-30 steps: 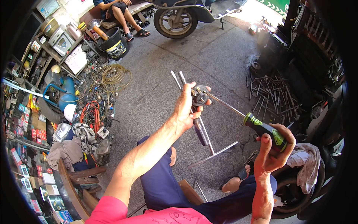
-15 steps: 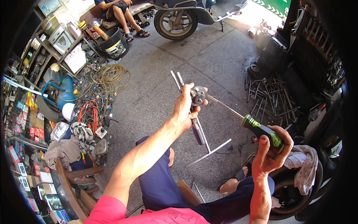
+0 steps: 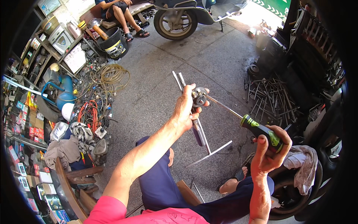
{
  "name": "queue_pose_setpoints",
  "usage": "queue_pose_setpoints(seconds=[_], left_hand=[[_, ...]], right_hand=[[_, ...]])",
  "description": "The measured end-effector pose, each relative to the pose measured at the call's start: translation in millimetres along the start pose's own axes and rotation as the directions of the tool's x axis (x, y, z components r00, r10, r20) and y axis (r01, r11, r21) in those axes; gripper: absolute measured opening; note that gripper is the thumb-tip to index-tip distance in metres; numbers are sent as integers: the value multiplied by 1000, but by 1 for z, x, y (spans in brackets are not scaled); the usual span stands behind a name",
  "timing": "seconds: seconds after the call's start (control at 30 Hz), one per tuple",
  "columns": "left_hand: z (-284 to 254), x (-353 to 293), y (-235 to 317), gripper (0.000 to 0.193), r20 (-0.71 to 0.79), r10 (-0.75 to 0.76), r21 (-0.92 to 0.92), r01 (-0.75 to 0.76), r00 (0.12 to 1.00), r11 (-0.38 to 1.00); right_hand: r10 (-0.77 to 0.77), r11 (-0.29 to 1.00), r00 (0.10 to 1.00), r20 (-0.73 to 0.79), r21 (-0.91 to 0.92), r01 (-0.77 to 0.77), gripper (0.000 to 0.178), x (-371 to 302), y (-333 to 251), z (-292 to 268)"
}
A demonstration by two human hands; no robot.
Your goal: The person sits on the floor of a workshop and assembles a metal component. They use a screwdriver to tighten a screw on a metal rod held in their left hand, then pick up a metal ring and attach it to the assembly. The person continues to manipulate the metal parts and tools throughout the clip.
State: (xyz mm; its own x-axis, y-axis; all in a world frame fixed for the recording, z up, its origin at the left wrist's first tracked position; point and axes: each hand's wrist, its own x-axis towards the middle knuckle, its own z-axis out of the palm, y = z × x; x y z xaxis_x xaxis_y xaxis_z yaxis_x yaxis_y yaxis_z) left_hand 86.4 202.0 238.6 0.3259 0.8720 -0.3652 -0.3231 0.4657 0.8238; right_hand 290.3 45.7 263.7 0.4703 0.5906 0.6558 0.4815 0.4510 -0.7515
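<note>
My left hand (image 3: 183,109) is closed around a small round dark metal part (image 3: 200,98) with light fittings on its face. The same hand grips a T-handle wrench (image 3: 209,151), whose crossbar points down toward my knees, and a second tool with a grey-purple handle (image 3: 198,135). Two metal shafts stick out above the fist. From the right, my right hand (image 3: 269,155) holds a screwdriver (image 3: 257,126) by its black and green handle. The screwdriver's tip meets the right side of the round part; the exact contact is too small to make out.
Loose metal rods and tools (image 3: 270,99) lie heaped at right, near a tire with a rag (image 3: 304,168). Cables, hoses (image 3: 112,76) and boxes crowd the left. A wooden chair (image 3: 69,190) stands lower left. Farther off are a scooter (image 3: 175,24), a bucket (image 3: 113,44) and a seated person.
The round part and the tools in my left hand have shifted very slightly to the right. The screwdriver handle has moved slightly left in my right hand's grip.
</note>
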Motion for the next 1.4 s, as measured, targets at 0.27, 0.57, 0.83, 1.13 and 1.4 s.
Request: queue_pose_setpoints(seconds=[0.27, 0.57, 0.83, 1.13, 1.4], left_hand=[[0, -2, 1, 56, 74, -39, -115, 47, 997, 992], [12, -5, 3, 54, -144, -27, 74, 38, 989, 997], [-6, 2, 1, 54, -216, 163, 341, -82, 963, 936], [4, -12, 2, 37, -111, 228, 345, -177, 967, 922], [-19, 11, -24, 29, -14, 317, 495, -269, 948, 826]], right_hand=[[208, 969, 978, -22, 141, -203, 42, 2, -5, 3], [-112, 978, 989, 93, -166, 126, 47, 0, 2, -9], [128, 966, 980, 154, -241, -88, 41, 7, -10, 0], [233, 958, 964, 129, -200, -205, 33, 6, -6, -8], [160, 968, 981, 112, -212, -134, 30, 13, -12, -1]])
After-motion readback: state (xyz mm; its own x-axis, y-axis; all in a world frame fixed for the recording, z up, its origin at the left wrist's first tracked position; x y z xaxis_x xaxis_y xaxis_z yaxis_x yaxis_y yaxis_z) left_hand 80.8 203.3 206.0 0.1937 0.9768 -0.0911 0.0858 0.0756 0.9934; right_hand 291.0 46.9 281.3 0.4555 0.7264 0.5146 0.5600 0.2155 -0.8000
